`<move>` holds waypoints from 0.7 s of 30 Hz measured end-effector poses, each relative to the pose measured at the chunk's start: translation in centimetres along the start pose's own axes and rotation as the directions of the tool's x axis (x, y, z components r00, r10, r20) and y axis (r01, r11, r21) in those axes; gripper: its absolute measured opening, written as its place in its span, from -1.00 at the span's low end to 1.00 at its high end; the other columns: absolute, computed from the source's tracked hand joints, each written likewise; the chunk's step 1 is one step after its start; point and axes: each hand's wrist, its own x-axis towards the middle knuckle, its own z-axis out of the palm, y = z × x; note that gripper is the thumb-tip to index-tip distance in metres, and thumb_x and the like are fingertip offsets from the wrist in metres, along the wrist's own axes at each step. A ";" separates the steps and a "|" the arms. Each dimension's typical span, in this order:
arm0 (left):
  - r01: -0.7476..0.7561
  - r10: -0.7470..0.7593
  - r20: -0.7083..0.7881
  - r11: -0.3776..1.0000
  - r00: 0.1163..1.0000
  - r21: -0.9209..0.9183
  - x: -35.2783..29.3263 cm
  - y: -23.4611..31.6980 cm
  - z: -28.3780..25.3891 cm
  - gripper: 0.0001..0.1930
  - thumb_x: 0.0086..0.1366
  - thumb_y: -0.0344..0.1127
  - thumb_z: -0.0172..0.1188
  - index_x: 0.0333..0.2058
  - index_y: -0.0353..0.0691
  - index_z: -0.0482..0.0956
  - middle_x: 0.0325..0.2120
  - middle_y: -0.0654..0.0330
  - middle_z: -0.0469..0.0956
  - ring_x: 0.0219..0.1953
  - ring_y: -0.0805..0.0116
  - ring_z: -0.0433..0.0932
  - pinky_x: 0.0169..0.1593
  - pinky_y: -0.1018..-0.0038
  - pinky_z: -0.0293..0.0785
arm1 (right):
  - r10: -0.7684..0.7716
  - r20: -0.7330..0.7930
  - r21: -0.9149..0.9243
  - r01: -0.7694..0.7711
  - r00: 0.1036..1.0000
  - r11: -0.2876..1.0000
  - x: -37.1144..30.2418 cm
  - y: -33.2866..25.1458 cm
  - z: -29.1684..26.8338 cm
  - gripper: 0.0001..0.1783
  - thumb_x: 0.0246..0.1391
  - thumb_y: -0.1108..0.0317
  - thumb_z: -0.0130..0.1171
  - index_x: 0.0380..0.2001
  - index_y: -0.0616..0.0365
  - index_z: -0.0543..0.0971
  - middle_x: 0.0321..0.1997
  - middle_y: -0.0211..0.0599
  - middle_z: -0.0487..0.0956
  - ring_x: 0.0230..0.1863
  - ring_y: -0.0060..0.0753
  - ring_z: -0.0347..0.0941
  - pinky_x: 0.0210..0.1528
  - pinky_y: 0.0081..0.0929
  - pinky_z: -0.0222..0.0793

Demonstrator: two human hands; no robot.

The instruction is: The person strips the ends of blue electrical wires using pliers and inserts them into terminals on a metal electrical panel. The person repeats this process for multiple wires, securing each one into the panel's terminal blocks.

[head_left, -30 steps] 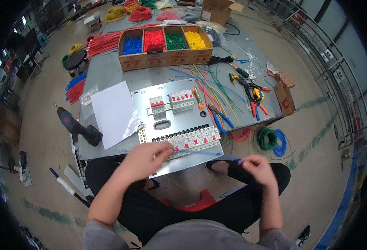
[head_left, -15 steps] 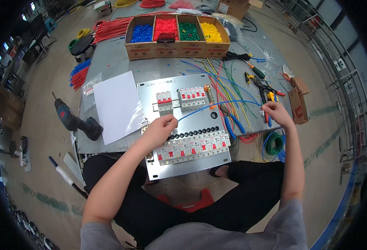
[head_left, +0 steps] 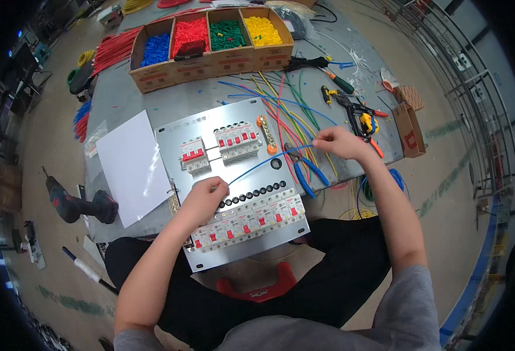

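Observation:
A blue wire (head_left: 269,160) runs in a shallow arc between my two hands, above a metal mounting plate (head_left: 175,130). My left hand (head_left: 206,199) pinches its lower left end, just over the row of black grommets (head_left: 251,195). Out past the plate's right edge, my right hand (head_left: 338,142) pinches the other end. On the plate sit a small breaker pair (head_left: 194,155), a wider breaker block (head_left: 237,141) and a long lower row of breakers with red switches (head_left: 246,226). A brass terminal bar (head_left: 266,133) with orange ends is at the plate's upper right.
Blue-handled pliers (head_left: 304,175) lie right of the plate among loose coloured wires (head_left: 295,108). A cardboard box (head_left: 211,65) of coloured caps stands at the back. White paper (head_left: 130,169) and a cordless drill (head_left: 82,202) are left; more hand tools (head_left: 360,117) lie right.
My right hand has come inward toward the plate, so the wire span is shorter. Still pinching the wire, my left hand stays near the grommets. The whole view has shifted and tilted.

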 end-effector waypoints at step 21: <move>-0.033 0.022 0.093 0.993 0.995 0.115 -1.1 0.2 -1.2 -0.69 0.48 -0.16 0.15 -0.22 -0.30 0.73 -0.44 0.24 0.63 -0.39 0.49 0.49 -0.23 0.46 0.44 | 0.080 0.365 -0.098 -0.047 0.927 0.994 1.4 -8.7 6.1 -0.73 0.34 0.18 0.35 -0.28 0.20 0.72 -0.41 -0.43 0.63 -0.42 -0.56 0.52 -0.33 -0.47 0.47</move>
